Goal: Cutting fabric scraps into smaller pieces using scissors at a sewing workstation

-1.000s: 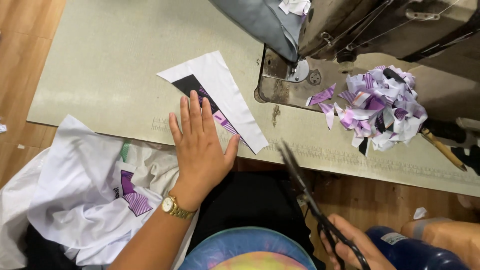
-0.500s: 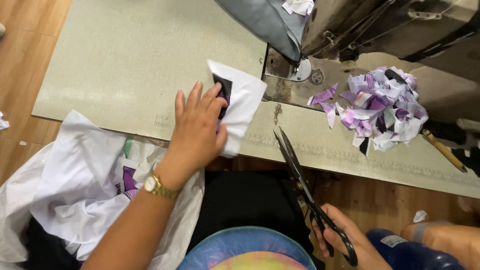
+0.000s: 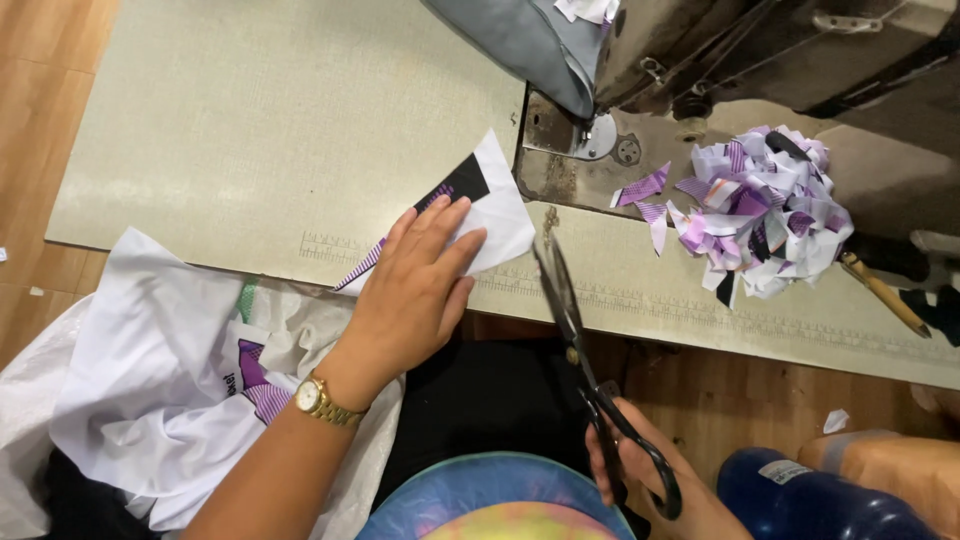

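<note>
Left hand [image 3: 415, 290] flat, fingers spread on white, black and purple fabric piece [image 3: 478, 205] at pale speckled counter [image 3: 250, 130] front edge, right hand [image 3: 655, 480] gripping black-handled metal scissors [image 3: 580, 345], blades parted

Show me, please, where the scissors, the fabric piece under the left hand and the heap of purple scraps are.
scissors [image 3: 570, 320]: head view, on the pivot
fabric piece [image 3: 497, 205]: head view, white part
scrap heap [image 3: 765, 210]: head view, its middle

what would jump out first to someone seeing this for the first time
The long black scissors in the right hand, blades pointing at the white fabric piece under the left hand. Then the heap of purple and white scraps on the right, beside the sewing machine.
</note>
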